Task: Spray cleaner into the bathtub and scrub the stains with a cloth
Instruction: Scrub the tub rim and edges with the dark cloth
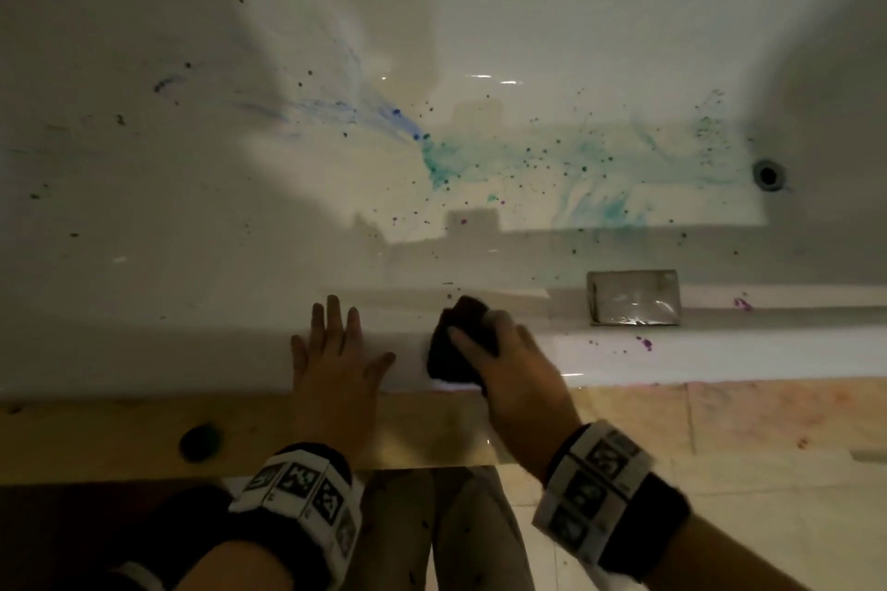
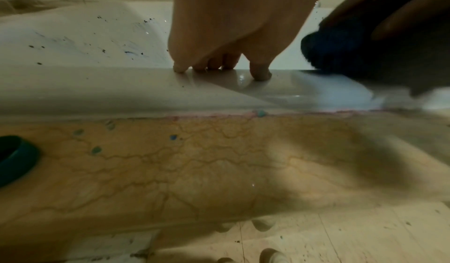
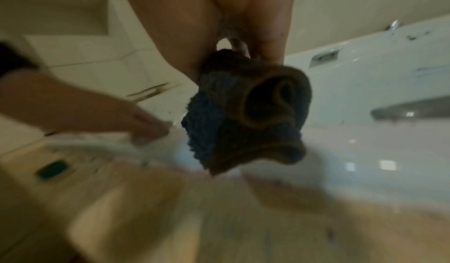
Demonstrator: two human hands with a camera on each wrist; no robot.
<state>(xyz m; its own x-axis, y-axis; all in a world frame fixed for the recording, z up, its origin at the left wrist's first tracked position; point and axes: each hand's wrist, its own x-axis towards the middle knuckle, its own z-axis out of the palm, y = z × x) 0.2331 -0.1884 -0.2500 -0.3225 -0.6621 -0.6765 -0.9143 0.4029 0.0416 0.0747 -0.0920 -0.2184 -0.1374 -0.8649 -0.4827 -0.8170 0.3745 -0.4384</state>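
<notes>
The left hand (image 1: 336, 350) lies flat with fingers spread wide on the near rim of the bathtub (image 1: 192, 350), low and centre in the head view; it holds nothing. In the left wrist view its fingertips (image 2: 180, 69) press on the glossy white rim.

Just to its right, the right hand (image 1: 509, 365) grips a dark, bunched cloth (image 1: 451, 350), fingers curled over the top of it. The cloth sits against the same rim, apart from the left hand. In the right wrist view the cloth (image 3: 248, 113) hangs folded from the fingers, dark blue and fuzzy on one side, brownish on the other; this view is blurred.

Inside the bathtub, blue and teal stains (image 1: 480, 158) smear across the floor around the middle of the frame, with dark specks scattered about them. The drain (image 1: 768, 174) is at the right edge of the tub floor. A few purple spots (image 1: 645, 343) mark the rim at right, near a rectangular metal plate (image 1: 633, 298) set in the tub's near wall.

Below the rim runs a tan marble ledge (image 2: 219, 161) with small blue-green spots. A round dark green object (image 1: 199, 442) rests on it at lower left; what it is cannot be told.
</notes>
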